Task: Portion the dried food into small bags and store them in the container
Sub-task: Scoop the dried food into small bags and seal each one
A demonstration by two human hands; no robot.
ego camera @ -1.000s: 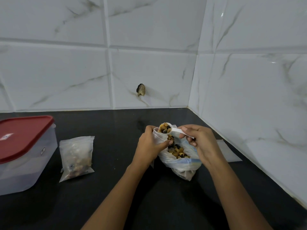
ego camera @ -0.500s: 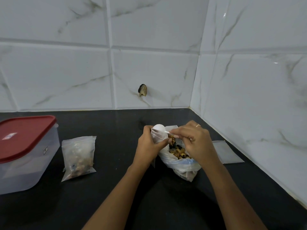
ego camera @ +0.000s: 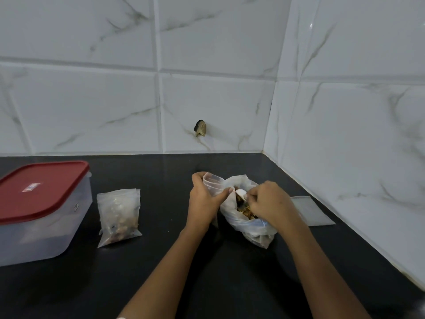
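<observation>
Gripping the small clear bag (ego camera: 213,183) near its mouth, the left hand (ego camera: 204,200) holds it upright, its thumb stretched across the front of the plastic and its fingers curled behind. Just right of that hand, touching the small bag, the large bag (ego camera: 250,229) of dried food (ego camera: 245,209) sits on the black counter (ego camera: 161,261) with its crumpled top open. The right hand (ego camera: 270,201) hangs over that opening, fingers curled round a white spoon (ego camera: 240,193). Only the end of the spoon shows, in the gap between the two hands, and whether it carries any food cannot be told. Brown and dark pieces show inside the large bag, directly under the right hand's fingers. An empty flat bag (ego camera: 314,211) lies on the counter just right of the right wrist. A filled bag (ego camera: 118,217) rests on the counter well to the left of the left hand. Farther left again stands the container (ego camera: 46,226), apart from the filled bag, its red lid (ego camera: 39,189) on.
</observation>
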